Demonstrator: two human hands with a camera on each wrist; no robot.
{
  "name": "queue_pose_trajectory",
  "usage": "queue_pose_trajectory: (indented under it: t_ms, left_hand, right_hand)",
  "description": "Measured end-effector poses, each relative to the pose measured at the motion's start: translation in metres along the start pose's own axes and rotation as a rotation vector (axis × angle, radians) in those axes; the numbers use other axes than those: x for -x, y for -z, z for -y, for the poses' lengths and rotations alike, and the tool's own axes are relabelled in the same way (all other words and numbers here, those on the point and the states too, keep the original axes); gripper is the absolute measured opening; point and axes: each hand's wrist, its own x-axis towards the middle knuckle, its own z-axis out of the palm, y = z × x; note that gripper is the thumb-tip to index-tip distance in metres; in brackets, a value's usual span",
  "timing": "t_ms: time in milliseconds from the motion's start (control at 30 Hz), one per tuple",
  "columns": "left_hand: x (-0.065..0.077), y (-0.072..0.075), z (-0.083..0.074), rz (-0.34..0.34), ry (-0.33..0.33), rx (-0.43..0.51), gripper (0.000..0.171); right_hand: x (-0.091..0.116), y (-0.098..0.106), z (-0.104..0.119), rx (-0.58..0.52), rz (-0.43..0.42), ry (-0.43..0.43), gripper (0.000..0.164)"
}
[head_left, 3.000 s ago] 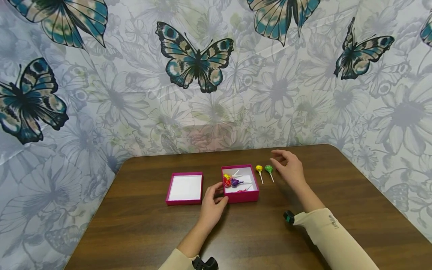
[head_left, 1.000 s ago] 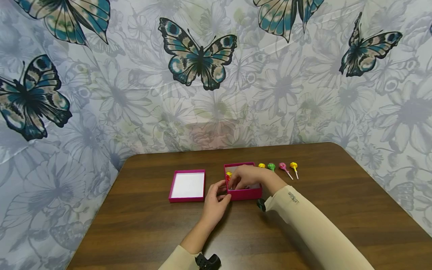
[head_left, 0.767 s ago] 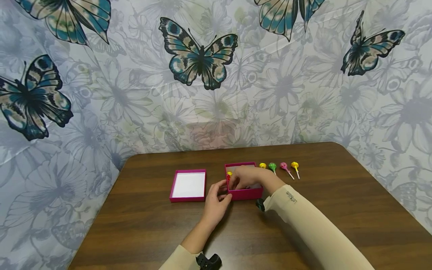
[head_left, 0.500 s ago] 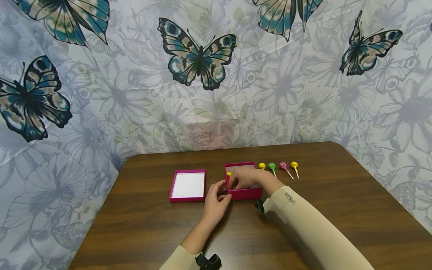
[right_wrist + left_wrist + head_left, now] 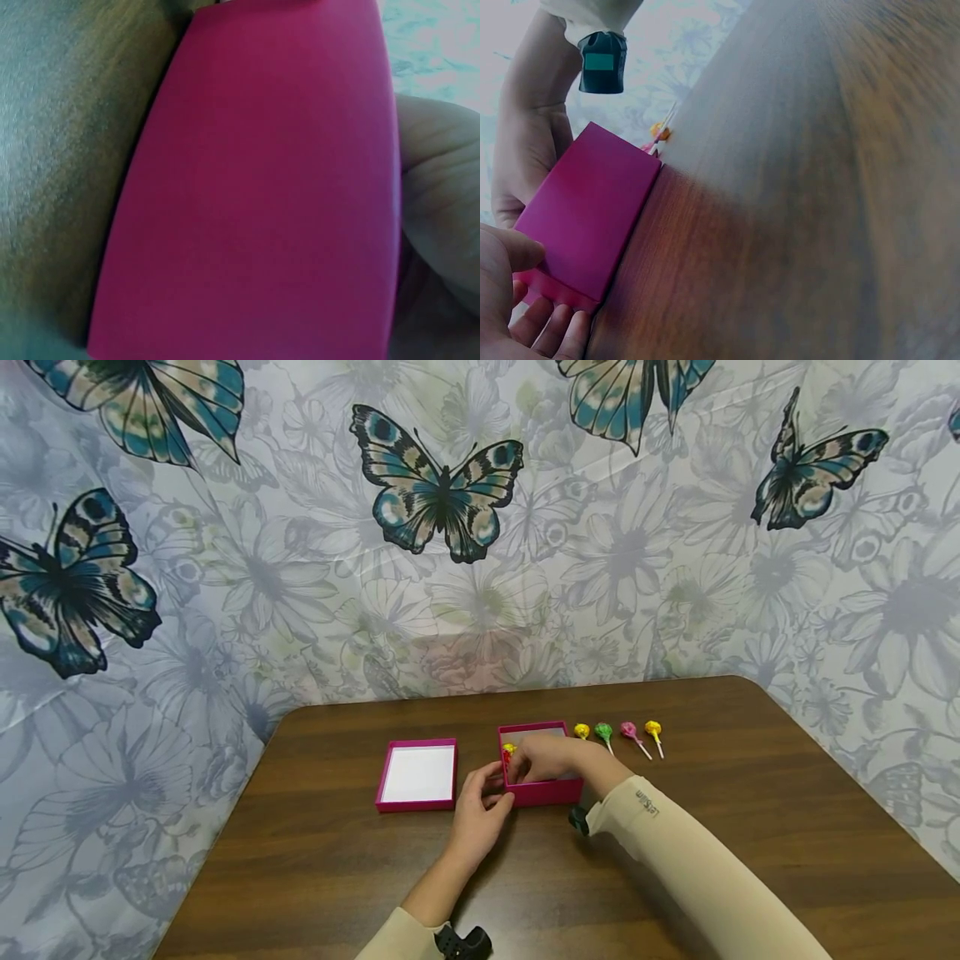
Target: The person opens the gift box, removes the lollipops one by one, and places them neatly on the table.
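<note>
A magenta box (image 5: pixel 546 792) with a white inside stands uncovered on the table. My left hand (image 5: pixel 477 818) holds its near left corner; in the left wrist view the thumb (image 5: pixel 526 252) lies on the front wall and the fingers bend around the side. My right hand (image 5: pixel 551 754) reaches down into the box with bent fingers. Its fingertips are hidden, so whether it pinches anything does not show. Beside it a yellow-and-red bit of lollipop (image 5: pixel 509 749) peeks out. The box wall (image 5: pixel 255 187) fills most of the right wrist view.
Right of the box lie a yellow lollipop (image 5: pixel 582 731), a green lollipop (image 5: pixel 603 732), a pink lollipop (image 5: pixel 630 729) and another yellow lollipop (image 5: pixel 653 728), in a row. The box's lid (image 5: pixel 417 772) lies inside-up to the left. Behind the wooden table (image 5: pixel 337 877) hangs a butterfly-print cloth (image 5: pixel 442 627).
My right hand has gone from beside the green lollipop into the box. The pink and the far-right yellow lollipops now show on the table. My left hand has kept its place at the box.
</note>
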Motion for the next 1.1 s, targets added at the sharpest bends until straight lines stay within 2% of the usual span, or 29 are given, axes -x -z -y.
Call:
queue_pose_trajectory:
  t_ms: [233, 600, 800, 1100]
  left_hand:
    - [0.001, -0.001, -0.001, 0.004, 0.009, 0.001, 0.047]
    - [0.001, -0.002, 0.000, -0.004, 0.012, 0.027, 0.048]
    - [0.001, -0.001, 0.000, -0.002, 0.010, -0.009, 0.046]
    - [0.000, 0.000, 0.000, -0.011, 0.004, -0.036, 0.046]
  right_hand:
    - [0.003, 0.000, -0.001, -0.032, -0.009, 0.012, 0.008]
    - [0.011, 0.004, 0.000, -0.094, -0.039, -0.061, 0.013]
    - [0.015, 0.007, -0.003, -0.079, -0.105, -0.045, 0.013]
    - [0.026, 0.012, -0.006, -0.171, -0.219, -0.034, 0.016]
